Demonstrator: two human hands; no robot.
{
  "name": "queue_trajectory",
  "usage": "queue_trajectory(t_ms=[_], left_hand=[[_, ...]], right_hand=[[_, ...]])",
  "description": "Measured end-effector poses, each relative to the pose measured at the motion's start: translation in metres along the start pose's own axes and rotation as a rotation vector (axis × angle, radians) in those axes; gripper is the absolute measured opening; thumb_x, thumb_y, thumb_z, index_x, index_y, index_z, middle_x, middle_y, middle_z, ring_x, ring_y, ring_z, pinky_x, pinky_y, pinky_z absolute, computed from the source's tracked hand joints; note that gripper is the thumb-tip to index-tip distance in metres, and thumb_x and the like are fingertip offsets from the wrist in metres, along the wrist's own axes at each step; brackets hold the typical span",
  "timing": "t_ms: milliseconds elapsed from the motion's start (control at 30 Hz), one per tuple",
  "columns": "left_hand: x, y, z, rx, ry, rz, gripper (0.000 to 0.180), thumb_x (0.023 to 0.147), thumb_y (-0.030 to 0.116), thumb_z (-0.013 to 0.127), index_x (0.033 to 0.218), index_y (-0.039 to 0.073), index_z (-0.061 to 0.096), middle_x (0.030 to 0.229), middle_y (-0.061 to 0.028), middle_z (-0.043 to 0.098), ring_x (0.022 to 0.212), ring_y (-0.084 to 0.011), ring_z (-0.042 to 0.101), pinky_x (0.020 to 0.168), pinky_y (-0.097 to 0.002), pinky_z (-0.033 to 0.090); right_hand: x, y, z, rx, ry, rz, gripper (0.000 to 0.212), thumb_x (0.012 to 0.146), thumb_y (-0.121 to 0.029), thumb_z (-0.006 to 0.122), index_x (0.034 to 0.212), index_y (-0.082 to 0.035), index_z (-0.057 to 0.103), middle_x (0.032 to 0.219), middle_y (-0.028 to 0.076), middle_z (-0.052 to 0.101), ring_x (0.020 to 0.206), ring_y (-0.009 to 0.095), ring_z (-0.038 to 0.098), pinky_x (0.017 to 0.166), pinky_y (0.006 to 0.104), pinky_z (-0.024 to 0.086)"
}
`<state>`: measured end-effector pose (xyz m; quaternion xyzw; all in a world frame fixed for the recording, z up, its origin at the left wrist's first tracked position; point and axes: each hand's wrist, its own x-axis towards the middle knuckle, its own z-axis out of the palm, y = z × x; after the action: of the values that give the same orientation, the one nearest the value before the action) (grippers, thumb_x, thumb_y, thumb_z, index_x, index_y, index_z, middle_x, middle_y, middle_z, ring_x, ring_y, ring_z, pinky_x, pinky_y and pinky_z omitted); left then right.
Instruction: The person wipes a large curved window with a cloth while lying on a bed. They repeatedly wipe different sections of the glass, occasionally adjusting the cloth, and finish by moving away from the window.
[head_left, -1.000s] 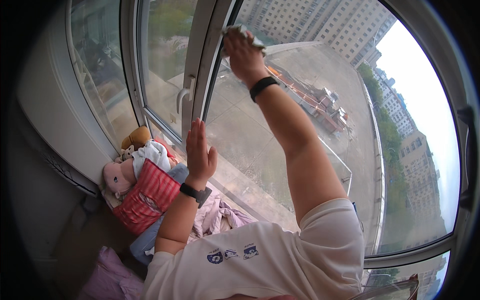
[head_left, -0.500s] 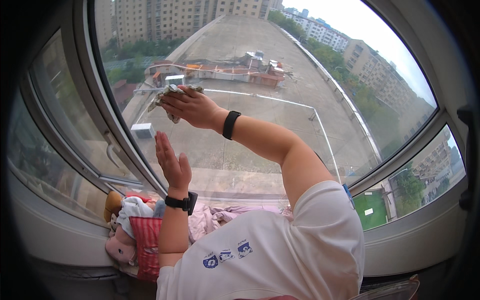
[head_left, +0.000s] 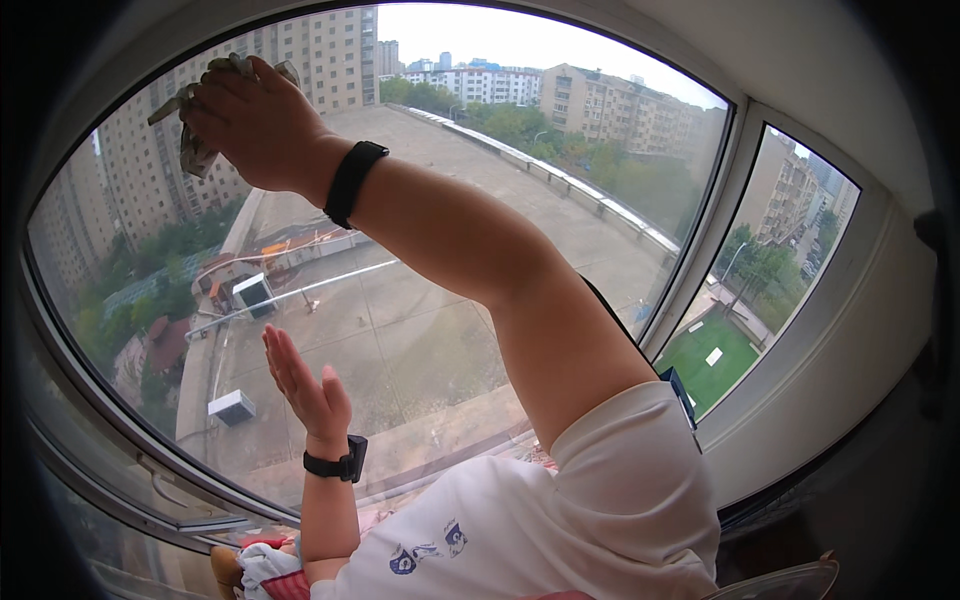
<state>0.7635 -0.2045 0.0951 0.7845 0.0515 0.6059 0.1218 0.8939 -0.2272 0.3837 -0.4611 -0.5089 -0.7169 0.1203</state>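
The crumpled cloth is seen in the upper left of the frame, bunched under the right hand, with folds sticking out past the fingertips and hanging below them. The fingers of that hand are bent over the cloth and grip it against, or very close to, the large window pane; firm contact with the glass cannot be confirmed from this angle. The left hand is held up in the lower left of the frame, its fingers straight and together, its thumb spread away and nothing grasped; whether the glass is touched by it cannot be told.

The step in hand is judged to be the wiping of the pane. For a good result, the cloth would best be folded into a flat pad, since in a loose bundle only its high spots are pressed on the glass and streaks may be left. Even pressure should be kept under the whole palm, and strokes should be overlapped. The curved-looking border at the upper left should be followed closely, as dirt is easily missed where glass meets window frame. With the right arm stretched so far across the frame, balance could be strained; standing closer would be safer than leaning. The loose ends of the cloth should be tucked in so that the cleaned glass is not smeared.
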Motion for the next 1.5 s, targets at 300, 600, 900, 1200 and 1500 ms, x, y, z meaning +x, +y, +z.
queue_trajectory(t_ms=[300,600,900,1200,1500], left_hand=[[0.011,0.11,0.102,-0.066,-0.021,0.136,0.075,0.08,0.01,0.047,0.151,-0.006,0.026,0.157,-0.0256,0.027,0.146,-0.0417,0.024,0.12,-0.0508,0.017],[0.002,0.206,0.198,-0.067,-0.041,0.189,0.075,0.08,0.009,0.046,0.15,-0.007,0.027,0.157,-0.0252,0.027,0.146,-0.0408,0.025,0.12,-0.0513,0.017],[-0.014,0.281,0.281,-0.108,-0.063,0.198,0.073,0.08,0.01,0.045,0.15,-0.006,0.028,0.156,-0.0244,0.029,0.147,-0.0386,0.025,0.12,-0.0505,0.017],[-0.028,0.323,0.324,-0.168,-0.126,0.191,0.072,0.08,0.009,0.043,0.149,-0.006,0.03,0.157,-0.0235,0.029,0.147,-0.0371,0.025,0.12,-0.05,0.017],[-0.036,0.331,0.332,-0.206,-0.215,0.168,0.073,0.078,0.006,0.045,0.148,-0.006,0.031,0.156,-0.0236,0.031,0.147,-0.0367,0.026,0.12,-0.0489,0.017]], right_hand=[[-0.104,0.194,-0.071,-0.056,0.049,0.016,0.04,0.085,-0.018,0.063,0.125,-0.019,0.06,0.131,0.003,0.057,0.13,0.022,0.048,0.113,0.0505,0.031],[-0.246,0.367,-0.164,-0.09,-0.052,0.123,0.047,0.087,-0.02,0.065,0.132,-0.018,0.055,0.137,0.003,0.053,0.131,0.024,0.047,0.109,0.0469,0.038],[-0.369,0.51,-0.234,-0.154,0.059,0.284,0.051,0.08,-0.011,0.066,0.13,-0.005,0.053,0.128,0.019,0.056,0.12,0.04,0.053,0.105,0.0497,0.041],[-0.467,0.586,-0.272,-0.375,-0.054,0.466,0.043,0.099,-0.034,0.051,0.139,-0.017,0.047,0.139,0.009,0.054,0.132,0.033,0.048,0.118,0.0572,0.019],[-0.506,0.584,-0.289,-0.199,-0.056,0.564,0.042,0.098,-0.013,0.049,0.138,-0.002,0.045,0.141,0.022,0.049,0.132,0.041,0.043,0.111,0.0487,0.032]])
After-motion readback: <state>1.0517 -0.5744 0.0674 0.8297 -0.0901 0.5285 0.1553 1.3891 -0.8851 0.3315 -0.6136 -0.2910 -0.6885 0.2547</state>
